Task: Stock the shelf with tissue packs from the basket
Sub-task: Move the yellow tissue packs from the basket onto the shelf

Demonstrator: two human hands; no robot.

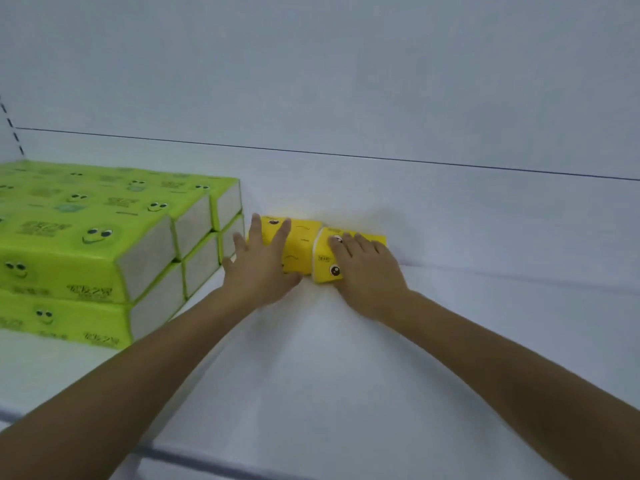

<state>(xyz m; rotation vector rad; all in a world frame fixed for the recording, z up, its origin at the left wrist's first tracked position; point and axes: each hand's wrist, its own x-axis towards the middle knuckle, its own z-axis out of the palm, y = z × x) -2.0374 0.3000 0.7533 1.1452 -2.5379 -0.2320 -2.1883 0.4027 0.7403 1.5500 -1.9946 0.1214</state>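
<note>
left hand (pixel 263 268) flat on left yellow pack (pixel 301 245) | right hand (pixel 367 271) flat on right yellow pack (pixel 322 252) | green packs (pixel 86 216) beside

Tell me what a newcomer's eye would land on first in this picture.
First comes the stack of bright green tissue packs at the left of the white shelf, two layers high and printed with cartoon eyes. Next, two yellow packs sit side by side near the back wall. The left hand lies flat on the left yellow pack, and the right hand rests on the right yellow pack.
</note>
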